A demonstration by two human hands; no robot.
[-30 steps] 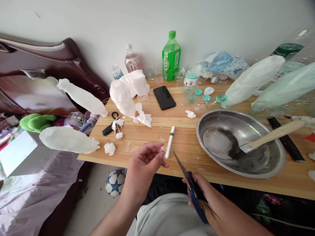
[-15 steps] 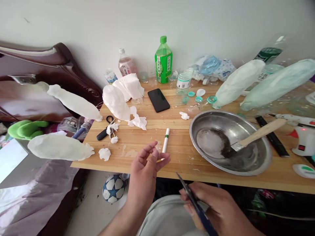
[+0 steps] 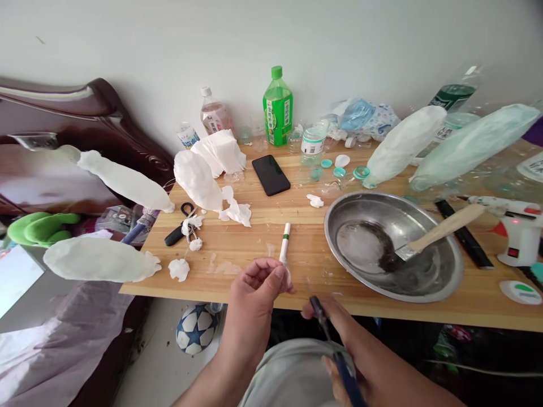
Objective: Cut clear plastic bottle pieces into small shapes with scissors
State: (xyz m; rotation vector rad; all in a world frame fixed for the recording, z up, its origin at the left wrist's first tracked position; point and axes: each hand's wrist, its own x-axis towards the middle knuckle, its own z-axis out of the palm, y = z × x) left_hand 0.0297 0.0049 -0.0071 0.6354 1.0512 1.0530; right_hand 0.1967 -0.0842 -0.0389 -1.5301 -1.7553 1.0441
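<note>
Left hand (image 3: 254,288) curled over the wooden table edge (image 3: 212,285), fingertips pinched — maybe on a tiny clear scrap, right hand (image 3: 360,362) wrapped round blue-handled scissors (image 3: 335,350), white green-banded marker (image 3: 284,243) just beyond.

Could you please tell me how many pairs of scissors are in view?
2: blue scissors in the right hand, and black scissors on the table's left side. Clutter could hide others.
</note>
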